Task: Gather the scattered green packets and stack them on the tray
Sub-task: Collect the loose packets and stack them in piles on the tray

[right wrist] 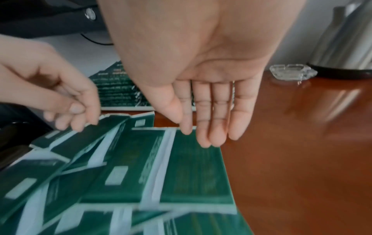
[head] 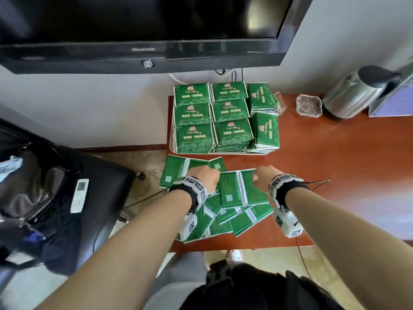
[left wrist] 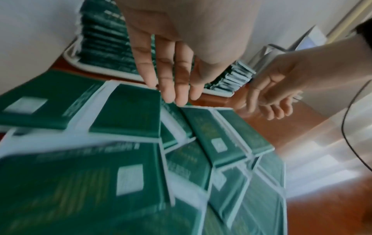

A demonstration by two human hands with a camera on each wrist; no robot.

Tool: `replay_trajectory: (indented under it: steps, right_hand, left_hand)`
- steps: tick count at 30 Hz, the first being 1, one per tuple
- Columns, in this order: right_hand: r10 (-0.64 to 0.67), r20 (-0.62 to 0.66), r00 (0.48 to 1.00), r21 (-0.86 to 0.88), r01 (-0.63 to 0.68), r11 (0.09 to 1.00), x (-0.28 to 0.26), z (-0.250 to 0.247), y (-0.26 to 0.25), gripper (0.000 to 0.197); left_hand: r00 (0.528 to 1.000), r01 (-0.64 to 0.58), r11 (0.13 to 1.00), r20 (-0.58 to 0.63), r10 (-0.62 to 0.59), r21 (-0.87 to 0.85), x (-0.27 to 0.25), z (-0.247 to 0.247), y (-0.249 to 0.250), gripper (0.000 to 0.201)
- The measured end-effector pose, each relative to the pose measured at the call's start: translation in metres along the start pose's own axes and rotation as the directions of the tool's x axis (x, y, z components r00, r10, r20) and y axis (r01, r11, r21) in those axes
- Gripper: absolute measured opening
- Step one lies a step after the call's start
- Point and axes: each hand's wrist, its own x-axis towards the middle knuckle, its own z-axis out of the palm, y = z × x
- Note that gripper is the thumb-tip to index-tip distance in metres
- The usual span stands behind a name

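Looking down from the head view, I see my own wrists and their strapped-on camera units cover part of the loose heap of flat green foil packets (head: 232, 193) on the glossy red-brown wooden worktop (head: 335, 166); the heap's near packets blur badly in both wrist views. My left hand (head: 206, 175) hangs over the heap's far left part with fingers (left wrist: 177, 82) straight and together, the tips right at a packet's edge; whether they touch it I cannot tell. My right hand (head: 263, 176) is just as flat and extended, fingertips (right wrist: 213, 135) at the far edge of the rightmost loose packet, gripping nothing. Beyond the heap, the white rectangular tray (head: 172, 142) carries tall neat stacks of the same packets (head: 223, 117), which hide nearly all of it but the rim. Behind stand a clear glass ashtray (head: 309, 106) and a brushed steel kettle with a black lid (head: 355, 92), cut off at the right. A black flat-screen television (head: 138, 30) overhangs the wall above.
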Motion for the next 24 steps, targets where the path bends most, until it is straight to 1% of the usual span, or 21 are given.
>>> replay_trajectory:
  steps: [2, 5, 7, 9, 13, 14, 16, 18, 21, 24]
  right_hand:
    - [0.001, 0.047, 0.999, -0.009, 0.0, 1.0, -0.001, 0.026, 0.01, 0.026]
    - [-0.016, 0.05, 0.999, -0.001, 0.016, 1.0, -0.004, 0.054, 0.018, 0.024]
    - [-0.006, 0.011, 1.0, 0.015, 0.006, 1.0, -0.006, 0.064, 0.018, 0.023]
    - [0.032, -0.042, 0.999, 0.037, -0.03, 0.999, -0.01, 0.068, 0.014, 0.02]
    - [0.127, -0.174, 0.977, 0.167, -0.098, 0.981, -0.004, 0.069, 0.002, 0.019]
    - [0.165, -0.195, 0.967, 0.206, -0.124, 0.971, 0.0, 0.069, 0.0, 0.022]
    - [0.243, -0.205, 0.948, 0.271, -0.184, 0.945, 0.005, 0.068, -0.003, 0.035]
    - [0.317, -0.198, 0.927, 0.343, -0.238, 0.909, 0.012, 0.067, -0.004, 0.047]
    - [0.4, -0.16, 0.902, 0.441, -0.297, 0.847, 0.022, 0.069, -0.005, 0.057]
    - [0.472, -0.112, 0.874, 0.493, -0.364, 0.79, 0.031, 0.073, -0.008, 0.065]
  left_hand:
    - [0.994, 0.106, 0.992, 0.001, -0.106, -0.066, -0.017, 0.023, 0.0, 0.026]
    - [0.964, 0.261, 0.951, 0.002, -0.264, -0.168, -0.042, 0.051, -0.005, 0.028]
    - [0.937, 0.342, 0.914, 0.001, -0.35, -0.216, -0.054, 0.062, -0.009, 0.027]
    - [0.907, 0.403, 0.882, -0.022, -0.42, -0.244, -0.061, 0.067, -0.012, 0.023]
    - [0.819, 0.509, 0.811, -0.127, -0.559, -0.29, -0.061, 0.057, -0.024, 0.018]
    - [0.797, 0.525, 0.8, -0.16, -0.582, -0.291, -0.058, 0.055, -0.029, 0.018]
    - [0.761, 0.553, 0.781, -0.205, -0.615, -0.292, -0.047, 0.051, -0.04, 0.019]
    - [0.73, 0.577, 0.752, -0.211, -0.65, -0.319, -0.032, 0.049, -0.054, 0.024]
    - [0.672, 0.615, 0.682, -0.19, -0.716, -0.396, -0.014, 0.052, -0.073, 0.037]
    - [0.618, 0.645, 0.628, -0.185, -0.764, -0.436, -0.001, 0.053, -0.085, 0.056]
